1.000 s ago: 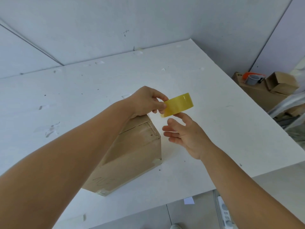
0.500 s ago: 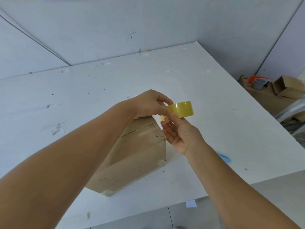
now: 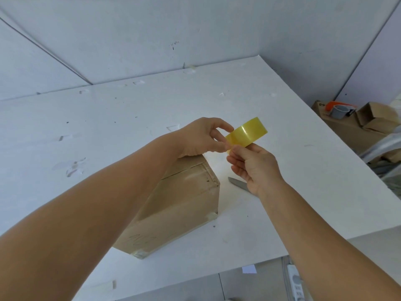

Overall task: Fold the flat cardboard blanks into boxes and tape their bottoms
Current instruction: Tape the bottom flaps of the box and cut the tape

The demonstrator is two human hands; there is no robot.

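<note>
The left hand pinches the tape roll above the box on the bench. The right hand pinches its loose end. Tape looks light, thin and sticky, so hold it by the edge

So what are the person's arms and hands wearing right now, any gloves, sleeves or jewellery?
Nothing visible: the left hand and right hand are bare, no gloves, rings or watch, and both forearms are uncovered up to the frame's edge, no sleeves in view.
</note>
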